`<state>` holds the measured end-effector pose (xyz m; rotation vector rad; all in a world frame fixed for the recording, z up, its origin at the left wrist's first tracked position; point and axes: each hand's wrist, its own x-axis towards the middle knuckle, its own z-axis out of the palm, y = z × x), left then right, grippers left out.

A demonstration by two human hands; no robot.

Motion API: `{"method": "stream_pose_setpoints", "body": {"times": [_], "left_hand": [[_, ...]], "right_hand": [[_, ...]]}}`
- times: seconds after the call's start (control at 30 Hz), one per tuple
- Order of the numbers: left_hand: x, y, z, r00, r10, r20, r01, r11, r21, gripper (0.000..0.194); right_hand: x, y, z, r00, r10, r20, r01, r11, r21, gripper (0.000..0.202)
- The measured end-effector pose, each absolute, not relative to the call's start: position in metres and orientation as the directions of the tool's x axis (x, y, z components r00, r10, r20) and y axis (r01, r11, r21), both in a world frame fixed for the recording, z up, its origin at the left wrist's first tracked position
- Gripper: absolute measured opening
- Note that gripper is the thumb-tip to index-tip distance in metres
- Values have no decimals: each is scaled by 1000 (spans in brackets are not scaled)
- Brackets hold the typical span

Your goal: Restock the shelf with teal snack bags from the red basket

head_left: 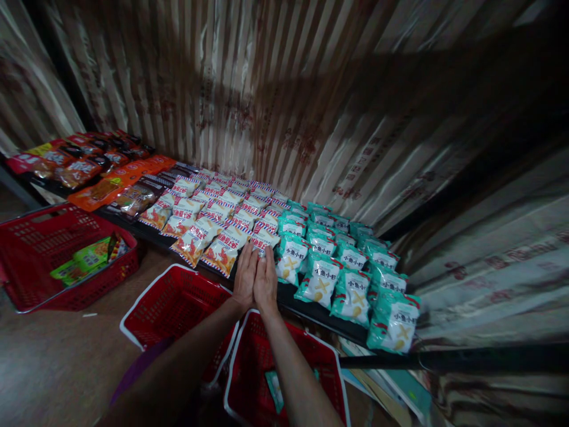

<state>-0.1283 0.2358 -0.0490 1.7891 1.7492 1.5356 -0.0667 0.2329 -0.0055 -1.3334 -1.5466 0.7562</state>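
My left hand (246,279) and right hand (265,280) touch the white, red-lettered plastic snack bag (265,237) just ahead; whether they grip, I can't tell. Overpushing could topple the teal-and-white plastic pouch (290,261) rightward.

Pkts (222,249) in rows on shelf (291,298); curtain (267,89) behind; 3 baskets (178,302) in front; more pkts (91,255) in L/R ones
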Motion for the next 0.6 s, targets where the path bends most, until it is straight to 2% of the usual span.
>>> {"method": "stream_pose_setpoints", "body": {"times": [0.2,0.37,0.6], "left_hand": [[-127,236,-52,-249,805,539,610,-302,733,44],[-128,236,-52,-208,786,582,663,-324,675,43],[-133,226,-28,-237,771,591,773,-218,595,38]], "right_hand": [[-65,238,-3,2,968,250,369,232,-900,69],[-65,238,-6,39,962,271,394,234,-889,64],[-61,238,-10,9,935,356,426,318,-847,61]]}}
